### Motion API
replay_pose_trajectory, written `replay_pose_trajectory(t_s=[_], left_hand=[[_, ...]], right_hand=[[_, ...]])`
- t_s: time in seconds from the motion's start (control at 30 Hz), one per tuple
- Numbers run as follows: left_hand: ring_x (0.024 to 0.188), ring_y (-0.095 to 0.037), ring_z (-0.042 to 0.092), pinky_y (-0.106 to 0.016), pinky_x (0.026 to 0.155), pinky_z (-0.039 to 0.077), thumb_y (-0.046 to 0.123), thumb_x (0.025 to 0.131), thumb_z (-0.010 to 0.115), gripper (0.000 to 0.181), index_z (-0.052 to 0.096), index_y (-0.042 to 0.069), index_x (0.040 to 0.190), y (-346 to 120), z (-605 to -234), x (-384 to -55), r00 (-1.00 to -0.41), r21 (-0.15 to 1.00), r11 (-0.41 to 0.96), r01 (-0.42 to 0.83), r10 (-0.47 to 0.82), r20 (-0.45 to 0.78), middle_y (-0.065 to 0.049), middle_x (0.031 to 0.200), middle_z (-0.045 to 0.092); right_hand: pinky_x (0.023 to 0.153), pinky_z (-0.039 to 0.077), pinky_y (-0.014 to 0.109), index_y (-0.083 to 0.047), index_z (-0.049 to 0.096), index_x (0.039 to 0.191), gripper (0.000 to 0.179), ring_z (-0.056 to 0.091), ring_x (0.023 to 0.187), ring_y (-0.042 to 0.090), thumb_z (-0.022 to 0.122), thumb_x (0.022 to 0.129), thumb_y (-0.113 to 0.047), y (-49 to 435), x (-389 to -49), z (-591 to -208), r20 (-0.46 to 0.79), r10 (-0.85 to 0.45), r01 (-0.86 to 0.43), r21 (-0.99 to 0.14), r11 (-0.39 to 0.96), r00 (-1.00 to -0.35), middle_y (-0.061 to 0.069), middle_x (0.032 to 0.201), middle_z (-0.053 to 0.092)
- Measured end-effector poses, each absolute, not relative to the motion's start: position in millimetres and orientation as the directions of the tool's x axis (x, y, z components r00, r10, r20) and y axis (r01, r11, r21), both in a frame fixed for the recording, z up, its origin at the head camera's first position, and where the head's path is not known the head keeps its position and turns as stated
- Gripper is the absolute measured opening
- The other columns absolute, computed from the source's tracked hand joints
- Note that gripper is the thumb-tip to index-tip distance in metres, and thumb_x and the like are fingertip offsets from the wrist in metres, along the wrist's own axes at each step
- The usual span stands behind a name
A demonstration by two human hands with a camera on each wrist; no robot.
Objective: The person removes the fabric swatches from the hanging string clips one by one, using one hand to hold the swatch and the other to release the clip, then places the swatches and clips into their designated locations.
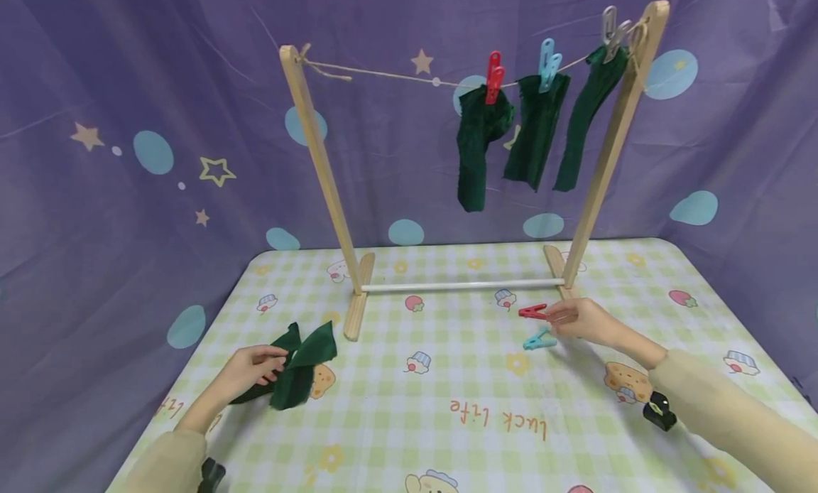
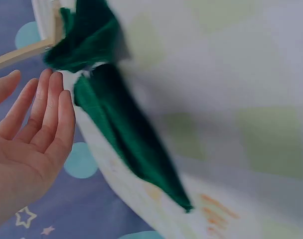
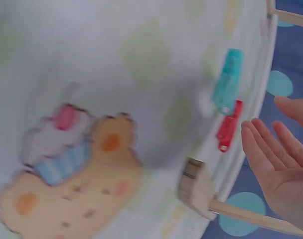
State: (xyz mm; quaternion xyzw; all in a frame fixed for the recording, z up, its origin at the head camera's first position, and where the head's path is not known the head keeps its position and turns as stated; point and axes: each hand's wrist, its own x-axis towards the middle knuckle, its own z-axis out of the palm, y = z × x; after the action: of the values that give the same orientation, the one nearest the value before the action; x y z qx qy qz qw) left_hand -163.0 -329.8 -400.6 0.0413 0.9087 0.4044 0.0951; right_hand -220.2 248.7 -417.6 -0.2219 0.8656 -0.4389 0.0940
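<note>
Dark green cloth [image 1: 316, 347] lies crumpled at the left of the table, with a long strip [image 2: 131, 129] trailing from it in the left wrist view. My left hand [image 1: 252, 369] is right at this cloth; its fingers are extended and the thumb stands apart from them. At the right, a red clothespin [image 1: 532, 312] and a light blue clothespin [image 1: 540, 340] lie on the table. My right hand [image 1: 581, 321] reaches toward the red one, fingers extended and thumb apart; whether the fingertips touch it, I cannot tell.
A wooden rack [image 1: 319, 148] stands at the back, a string [image 1: 396, 74] tied between its posts. Three green cloth pieces hang toward the right, under red [image 1: 494, 81], light blue [image 1: 549, 67] and clear [image 1: 615, 38] clothespins. A white rod [image 1: 460, 286] joins the feet.
</note>
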Motion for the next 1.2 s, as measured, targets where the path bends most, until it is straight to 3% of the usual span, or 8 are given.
replay_pose_trajectory(t_s=[0.37, 0.7, 0.93, 1.2], left_hand=[[0.074, -0.03, 0.06, -0.036, 0.064, 0.051, 0.017, 0.09, 0.052, 0.033, 0.055, -0.006, 0.113, -300, -370, -186, -0.979, 0.747, 0.656, 0.107, 0.199, -0.035, -0.018, 0.091, 0.062], [0.074, -0.018, 0.06, -0.029, 0.063, 0.049, 0.018, 0.091, 0.051, 0.03, 0.057, -0.001, 0.114, -268, -337, -206, -0.962, 0.748, 0.631, 0.207, 0.27, 0.038, -0.016, 0.092, 0.063], [0.082, -0.031, 0.059, -0.031, 0.069, 0.05, 0.016, 0.091, 0.051, 0.03, 0.056, -0.003, 0.113, -239, -313, -221, -0.933, 0.76, 0.58, 0.293, 0.346, 0.095, -0.019, 0.099, 0.061], [0.078, -0.02, 0.058, -0.029, 0.064, 0.049, 0.022, 0.09, 0.052, 0.031, 0.057, 0.005, 0.115, -206, -282, -235, -0.925, 0.735, 0.591, 0.333, 0.358, 0.13, -0.013, 0.093, 0.063]], right_hand=[[0.071, 0.05, 0.023, 0.009, 0.055, 0.111, 0.031, 0.062, 0.089, 0.025, 0.059, 0.084, -0.007, 247, -229, -371, 0.076, -0.46, -0.339, -0.782, 0.524, -0.885, 0.022, 0.101, 0.061], [0.07, 0.049, 0.02, 0.006, 0.056, 0.111, 0.028, 0.062, 0.088, 0.013, 0.057, 0.085, -0.006, 240, -236, -326, 0.151, -0.438, -0.383, -0.772, 0.508, -0.886, 0.021, 0.102, 0.061], [0.071, 0.047, 0.018, 0.001, 0.058, 0.111, 0.028, 0.06, 0.088, 0.004, 0.058, 0.086, -0.012, 233, -238, -294, 0.191, -0.441, -0.43, -0.724, 0.54, -0.877, 0.018, 0.104, 0.061], [0.071, 0.047, 0.017, -0.001, 0.058, 0.112, 0.03, 0.059, 0.087, 0.001, 0.059, 0.086, -0.015, 221, -237, -259, 0.228, -0.401, -0.431, -0.72, 0.544, -0.887, 0.016, 0.109, 0.06]])
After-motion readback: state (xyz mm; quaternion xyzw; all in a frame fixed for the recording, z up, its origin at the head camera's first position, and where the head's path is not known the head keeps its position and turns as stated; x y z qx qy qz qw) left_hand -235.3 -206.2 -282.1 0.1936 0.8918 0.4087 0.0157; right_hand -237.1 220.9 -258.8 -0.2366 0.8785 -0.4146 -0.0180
